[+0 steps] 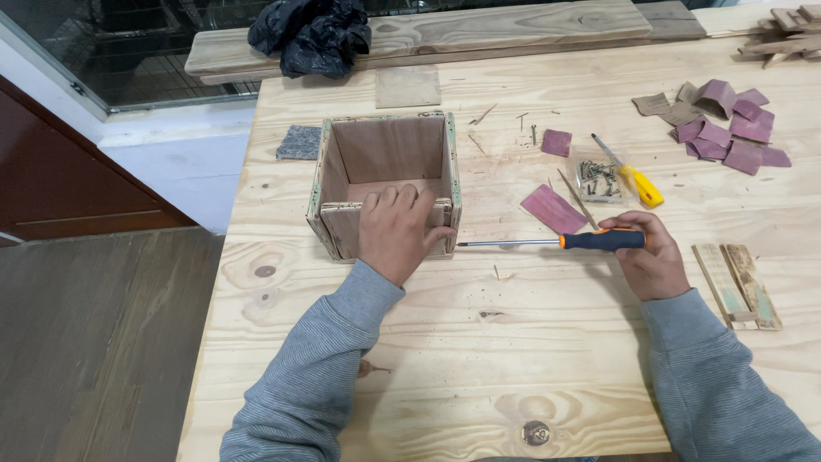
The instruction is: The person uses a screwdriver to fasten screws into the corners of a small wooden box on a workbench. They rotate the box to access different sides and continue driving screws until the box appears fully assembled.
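Left hand (395,231) lay flat, fingers spread, pressing the near wall of the wooden box (386,181) on the table (513,342). Right hand (647,257) was curled tight around the screwdriver (556,242), tip pointing at the box.

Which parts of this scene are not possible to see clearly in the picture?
Head view only:
- Near wall of the open plywood box: partly covered by the left hand.
- Tip of the orange-and-black screwdriver, held by the right hand: too small to tell its type.
- Screws in the clear packet: too small to count.
- Stack of wooden pieces: cut off by the right edge.
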